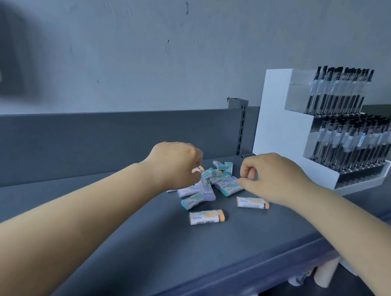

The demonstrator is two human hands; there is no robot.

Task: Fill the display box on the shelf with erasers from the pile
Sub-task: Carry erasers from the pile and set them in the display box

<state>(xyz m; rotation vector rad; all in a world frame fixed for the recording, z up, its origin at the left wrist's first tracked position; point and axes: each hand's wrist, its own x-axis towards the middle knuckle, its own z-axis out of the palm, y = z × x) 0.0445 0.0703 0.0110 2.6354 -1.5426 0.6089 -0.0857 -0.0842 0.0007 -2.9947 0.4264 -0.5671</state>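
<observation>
Erasers (pixel 210 185) lie heaped mid-shelf (pixel 134 225), near its back wall. Left hand (pixel 175 163) curls over the pile's left side, apparently pinching an orange-tipped one; right hand (pixel 268 176) hangs loosely curled, seemingly empty. Gathering is in hand. No eraser display box shows, so the next move means finding it.

The left hand (pixel 175 163) hides part of the eraser pile (pixel 210 185); its fingertips are out of sight. Pen labels (pixel 348 136) are blurred.
</observation>
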